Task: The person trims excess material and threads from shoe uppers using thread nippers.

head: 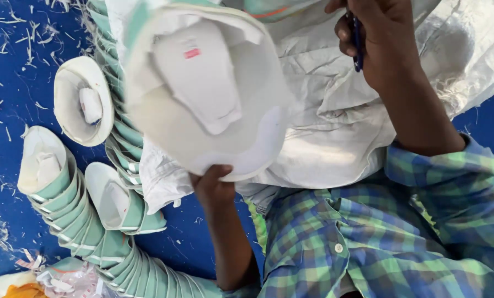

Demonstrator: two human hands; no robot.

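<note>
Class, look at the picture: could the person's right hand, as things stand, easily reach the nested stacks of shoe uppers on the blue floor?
Probably not directly. The right hand grips a blue pen, and the held shoe upper and white sack lie between it and the nested stacks.

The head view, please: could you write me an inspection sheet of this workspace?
Surface: blue floor, strewn with thin white trimmings.
Job's things: white shoe upper, seen from its open underside with a small red mark inside, held up close to the camera.
Clutter: nested stacks of white and green uppers at left; crumpled white woven sack beneath the hands.
Grips: left hand grips the upper's lower rim; right hand is closed on a dark blue pen.
Cables: nothing seen.
Surroundings: the person's green and blue checked shirt; orange and clear wrapping scraps at the bottom left corner.
</note>
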